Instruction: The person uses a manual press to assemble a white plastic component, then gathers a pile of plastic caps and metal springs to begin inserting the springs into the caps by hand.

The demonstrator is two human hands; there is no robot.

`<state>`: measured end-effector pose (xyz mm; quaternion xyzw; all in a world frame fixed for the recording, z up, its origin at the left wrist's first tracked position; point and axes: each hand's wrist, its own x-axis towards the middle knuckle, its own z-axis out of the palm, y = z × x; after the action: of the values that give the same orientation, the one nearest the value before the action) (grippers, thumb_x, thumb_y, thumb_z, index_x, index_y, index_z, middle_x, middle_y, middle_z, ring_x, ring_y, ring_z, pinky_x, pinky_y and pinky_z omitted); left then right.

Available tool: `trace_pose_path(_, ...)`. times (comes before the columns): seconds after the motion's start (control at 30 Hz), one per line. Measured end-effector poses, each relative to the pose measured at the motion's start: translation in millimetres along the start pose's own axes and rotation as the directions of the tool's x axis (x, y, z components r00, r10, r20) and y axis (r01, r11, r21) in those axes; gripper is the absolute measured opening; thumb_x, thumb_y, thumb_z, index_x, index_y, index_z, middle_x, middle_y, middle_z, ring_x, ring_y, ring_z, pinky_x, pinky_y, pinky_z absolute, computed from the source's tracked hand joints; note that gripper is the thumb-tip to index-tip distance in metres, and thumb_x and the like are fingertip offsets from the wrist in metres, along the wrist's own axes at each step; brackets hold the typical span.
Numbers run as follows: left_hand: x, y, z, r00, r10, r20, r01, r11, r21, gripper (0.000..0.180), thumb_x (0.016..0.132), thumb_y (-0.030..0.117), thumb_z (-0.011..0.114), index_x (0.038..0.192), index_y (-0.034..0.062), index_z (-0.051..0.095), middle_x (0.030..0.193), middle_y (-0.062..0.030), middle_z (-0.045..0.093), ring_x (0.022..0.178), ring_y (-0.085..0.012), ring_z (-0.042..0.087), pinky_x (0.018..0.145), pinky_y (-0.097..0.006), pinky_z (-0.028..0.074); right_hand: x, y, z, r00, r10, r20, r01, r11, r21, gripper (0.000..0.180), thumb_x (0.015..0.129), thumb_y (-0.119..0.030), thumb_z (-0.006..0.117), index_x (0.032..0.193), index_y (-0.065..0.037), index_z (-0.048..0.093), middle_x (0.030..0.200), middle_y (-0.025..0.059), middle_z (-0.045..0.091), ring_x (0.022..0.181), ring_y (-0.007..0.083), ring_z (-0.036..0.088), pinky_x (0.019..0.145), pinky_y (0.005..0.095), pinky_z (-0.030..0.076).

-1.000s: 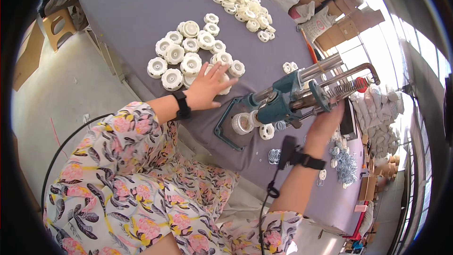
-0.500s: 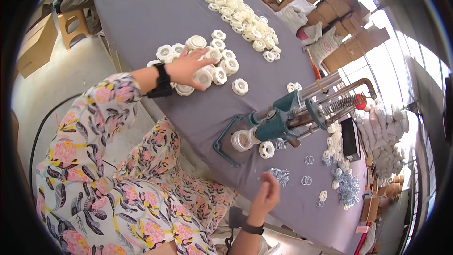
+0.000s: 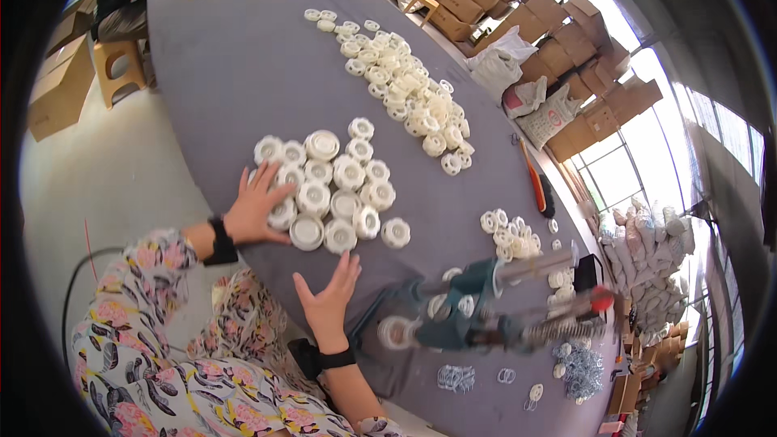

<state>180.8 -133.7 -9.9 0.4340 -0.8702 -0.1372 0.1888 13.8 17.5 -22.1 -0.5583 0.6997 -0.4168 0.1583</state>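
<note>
white knobs (image 3: 314,196) grouped on grey desk (image 3: 243,73). left hand (image 3: 261,205) spread wide against knobs at left, nothing gripped; right hand (image 3: 330,295) held open, empty, just beside. knobs best guided with light, even pressure.

Head view: left fisheye of a head-worn pair, looking down and forward past the wearer's lap. Hands (image 3: 257,209) near, bench (image 3: 251,65) stretching away, stacked cartons (image 3: 457,14) far; edges bow toward dark rim.

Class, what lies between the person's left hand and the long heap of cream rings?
White knobs, then grey tabletop, as the head view shows.
</note>
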Motion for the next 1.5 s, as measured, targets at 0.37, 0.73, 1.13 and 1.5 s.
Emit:
trace_pose_path(0.37, 20.9, -3.1, 7.6, 0.999, -0.007, 0.053, 0.015, 0.989, -0.145, 0.091, 0.05, 0.051, 0.078, 0.128, 0.0186, 0.043, 0.14, -0.0249, 0.023, 0.132, -0.0413, 0.016, 0.102, -0.064, 0.007, 124.4, 101.8, -0.4, 0.706, 0.432, -0.562, -0.545, 0.837, -0.041, 0.059, 0.09, -0.035, 0.046, 0.14, -0.01, 0.027, 0.14, 0.0249, 0.027, 0.132, 0.041, 0.019, 0.105, 0.0566, 0.013)
trace_pose_path(0.73, 20.5, -13.6, 5.5, 0.979, 0.106, 0.172, -0.059, 0.964, -0.258, 0.087, 0.053, 0.043, 0.079, 0.128, 0.0185, 0.042, 0.142, -0.0229, 0.019, 0.134, -0.0368, 0.015, 0.105, -0.061, 0.005, 165.4, 108.0, -5.5, 0.739, 0.585, -0.335, -0.672, 0.676, -0.302, 0.056, 0.088, -0.044, 0.046, 0.137, -0.019, 0.035, 0.142, 0.0214, 0.027, 0.132, 0.0385, 0.022, 0.104, 0.056, 0.015)
trace_pose_path(1.13, 21.8, -14.7, 0.1, 0.961, 0.13, 0.243, -0.061, 0.959, -0.275, 0.085, 0.056, 0.047, 0.077, 0.129, 0.0209, 0.044, 0.138, -0.0225, 0.025, 0.131, -0.0367, 0.022, 0.103, -0.061, 0.008, 163.4, 38.4, 17.4, 0.963, 0.259, -0.075, -0.255, 0.965, 0.057, 0.062, 0.084, -0.025, 0.058, 0.136, -0.004, 0.031, 0.141, 0.0253, 0.026, 0.133, 0.0399, 0.019, 0.107, 0.0447, 0.017)
trace_pose_path(1.5, 174.7, -5.7, -40.3, 0.832, 0.456, 0.315, -0.356, 0.876, -0.327, 0.086, 0.058, 0.051, 0.075, 0.131, 0.0207, 0.042, 0.141, -0.0217, 0.023, 0.132, -0.0415, 0.018, 0.104, -0.06, 0.01, 37.7, -41.9, 53.4, 0.917, 0.397, -0.017, -0.39, 0.889, -0.24, 0.109, 0.06, -0.056, 0.074, 0.14, -0.005, 0.019, 0.14, 0.0334, 0.013, 0.131, 0.0493, 0.013, 0.102, 0.0617, 0.013)
